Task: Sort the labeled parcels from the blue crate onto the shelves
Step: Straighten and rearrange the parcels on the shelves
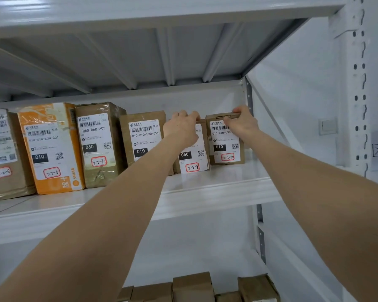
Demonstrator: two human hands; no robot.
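A row of labeled brown parcels stands upright on the white shelf [216, 188]. At the right end stands a small parcel marked 3-2-10 [226, 149]; my right hand [241, 124] grips its top edge. Just left of it a parcel marked 3-2-9 [192, 160] stands touching it, and my left hand [182, 127] holds its top. Further left are a parcel labeled 010 [143, 138], a parcel marked 3-2-7 [98, 144] and an orange-and-white parcel marked 3-2-6 [50, 149]. The blue crate is out of view.
The shelf above [162, 9] hangs close over the parcels. A perforated white upright [358, 83] stands at the right. Several brown parcels [196, 286] sit on the lower shelf. Another parcel marked 3-2-5 [4, 153] is at the far left.
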